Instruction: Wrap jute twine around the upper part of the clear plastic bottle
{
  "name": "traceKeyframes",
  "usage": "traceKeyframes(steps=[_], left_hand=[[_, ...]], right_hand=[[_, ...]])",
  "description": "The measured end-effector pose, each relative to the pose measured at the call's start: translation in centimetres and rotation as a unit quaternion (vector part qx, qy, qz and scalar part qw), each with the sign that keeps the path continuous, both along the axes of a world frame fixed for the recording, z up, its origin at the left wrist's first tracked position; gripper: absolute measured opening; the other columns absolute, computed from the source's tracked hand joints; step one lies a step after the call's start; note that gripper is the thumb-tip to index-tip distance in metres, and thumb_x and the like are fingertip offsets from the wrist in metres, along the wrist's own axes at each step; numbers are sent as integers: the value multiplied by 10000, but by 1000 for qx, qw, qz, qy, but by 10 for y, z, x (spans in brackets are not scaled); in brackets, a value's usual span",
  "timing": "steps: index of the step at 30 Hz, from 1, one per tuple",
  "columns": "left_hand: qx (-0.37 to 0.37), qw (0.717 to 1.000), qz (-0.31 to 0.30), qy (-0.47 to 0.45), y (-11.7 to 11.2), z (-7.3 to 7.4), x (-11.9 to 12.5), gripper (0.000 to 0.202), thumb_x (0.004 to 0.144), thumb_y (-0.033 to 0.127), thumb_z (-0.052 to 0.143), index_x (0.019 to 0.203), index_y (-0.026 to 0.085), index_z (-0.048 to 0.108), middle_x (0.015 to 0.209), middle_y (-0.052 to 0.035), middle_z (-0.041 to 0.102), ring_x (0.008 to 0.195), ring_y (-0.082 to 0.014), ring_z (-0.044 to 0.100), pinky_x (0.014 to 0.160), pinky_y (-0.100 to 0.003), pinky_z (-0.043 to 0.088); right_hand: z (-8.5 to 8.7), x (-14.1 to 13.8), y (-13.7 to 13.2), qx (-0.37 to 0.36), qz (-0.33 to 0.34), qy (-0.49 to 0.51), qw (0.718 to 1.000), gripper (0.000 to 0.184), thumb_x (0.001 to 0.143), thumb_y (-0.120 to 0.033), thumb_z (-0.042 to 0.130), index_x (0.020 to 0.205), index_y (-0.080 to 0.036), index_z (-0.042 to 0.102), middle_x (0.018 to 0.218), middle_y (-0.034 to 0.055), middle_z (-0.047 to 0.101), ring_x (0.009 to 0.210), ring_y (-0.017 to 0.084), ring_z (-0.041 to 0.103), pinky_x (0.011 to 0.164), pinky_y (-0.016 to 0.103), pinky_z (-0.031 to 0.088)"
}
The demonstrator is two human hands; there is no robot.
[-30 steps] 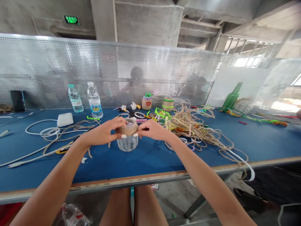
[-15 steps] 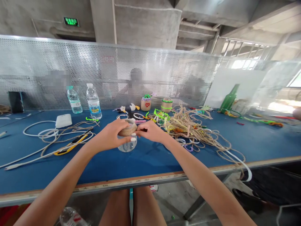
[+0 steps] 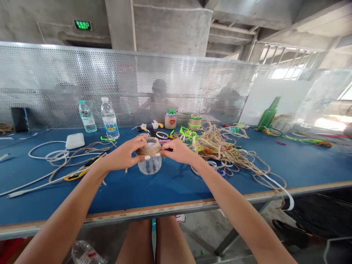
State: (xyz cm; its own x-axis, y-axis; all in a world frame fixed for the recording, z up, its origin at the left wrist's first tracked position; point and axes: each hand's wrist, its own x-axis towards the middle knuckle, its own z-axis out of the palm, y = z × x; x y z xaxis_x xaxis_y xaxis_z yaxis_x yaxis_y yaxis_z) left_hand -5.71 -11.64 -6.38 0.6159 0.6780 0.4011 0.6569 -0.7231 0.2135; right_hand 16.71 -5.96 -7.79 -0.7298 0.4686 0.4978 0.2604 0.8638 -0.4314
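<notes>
The left hand and the right hand met over a clear plastic container near the front of the blue table; a band of jute twine circled its upper part; I could not tell whether its base touched the table. The left fingers were curled around the band from the 9 o'clock side; the right fingers were grasping it from 3 o'clock. A tangled heap of loose twine lay at 3 o'clock from the container; green pipe cleaners lay at 1 o'clock; two twine-wrapped pots stood beyond them near 12 o'clock; two water bottles stood at 10 o'clock; a yellow utility knife lay at 9 o'clock beside a white cable.
</notes>
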Motion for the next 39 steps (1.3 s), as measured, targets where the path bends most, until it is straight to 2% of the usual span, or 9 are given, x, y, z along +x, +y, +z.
traceKeyframes(steps=[4, 6, 11, 16, 20, 25, 30, 34, 39], left_hand=[[34, 998, 55, -4, -3, -4, 10, 295, 842, 424, 526, 989, 171, 483, 1097, -124, 570, 1135, -292, 521, 852, -388, 474], [51, 995, 84, -14, -4, -7, 17, 320, 845, 439, 525, 1017, 172, 481, 1126, -128, 564, 1056, -280, 562, 791, -373, 490], [97, 993, 70, -15, 0, -12, 20, 185, 882, 327, 473, 938, 158, 523, 1110, -139, 520, 1250, -311, 406, 934, -435, 424], [41, 998, 37, -4, -1, -4, 9, 128, 884, 263, 432, 871, 158, 503, 1046, -105, 504, 1012, -233, 531, 838, -376, 470], [34, 999, 35, 8, -2, -5, 7, 136, 901, 270, 416, 954, 158, 471, 1200, -138, 484, 1119, -244, 485, 881, -381, 451], [66, 995, 70, -1, 0, -13, 12, 366, 864, 410, 532, 1135, 186, 432, 1293, -145, 463, 1158, -276, 480, 911, -406, 445], [99, 993, 61, -19, 4, -16, 17, 245, 880, 315, 515, 1078, 180, 464, 1214, -126, 520, 1089, -248, 524, 899, -383, 448], [113, 992, 51, -22, 3, -16, 19, 192, 889, 278, 489, 1037, 156, 473, 1117, -124, 523, 1018, -232, 532, 846, -369, 462], [103, 993, 48, -16, 0, -16, 22, 166, 911, 251, 443, 1046, 155, 455, 1173, -144, 481, 1053, -239, 512, 839, -378, 462]], right_hand=[[-2, -2, 1, -6, -8, 0, 1000, 275, 818, -159, 559, 545, -126, 551, 530, -23, 523, 508, 73, 414, 515, 199, 291], [-2, -3, 1, -7, -14, 1, 1000, 275, 824, -154, 558, 551, -124, 562, 535, -16, 536, 513, 76, 423, 519, 201, 296], [-1, -2, 2, 3, -3, -8, 1000, 237, 818, -140, 575, 582, -118, 588, 568, -11, 557, 535, 79, 453, 547, 200, 318], [1, 2, 3, -4, -3, -3, 1000, 265, 826, -185, 557, 567, -126, 562, 539, -25, 513, 532, 80, 436, 542, 200, 314], [-1, 2, 4, -7, -10, 4, 1000, 285, 828, -222, 547, 558, -131, 543, 526, -25, 497, 507, 77, 405, 519, 205, 292], [-3, 0, 5, -9, -35, 7, 999, 288, 826, -211, 548, 548, -135, 534, 521, -23, 507, 501, 78, 400, 514, 208, 286], [1, 3, 3, -4, -15, 5, 1000, 264, 811, -168, 541, 549, -133, 549, 518, -25, 512, 517, 81, 430, 541, 208, 308], [7, 9, 2, -29, -8, -44, 999, 286, 827, -217, 538, 559, -127, 588, 529, -19, 527, 483, 73, 411, 518, 211, 298], [8, 10, 2, -26, -31, -46, 998, 286, 826, -212, 540, 557, -125, 586, 508, -22, 515, 463, 68, 397, 510, 213, 285]])
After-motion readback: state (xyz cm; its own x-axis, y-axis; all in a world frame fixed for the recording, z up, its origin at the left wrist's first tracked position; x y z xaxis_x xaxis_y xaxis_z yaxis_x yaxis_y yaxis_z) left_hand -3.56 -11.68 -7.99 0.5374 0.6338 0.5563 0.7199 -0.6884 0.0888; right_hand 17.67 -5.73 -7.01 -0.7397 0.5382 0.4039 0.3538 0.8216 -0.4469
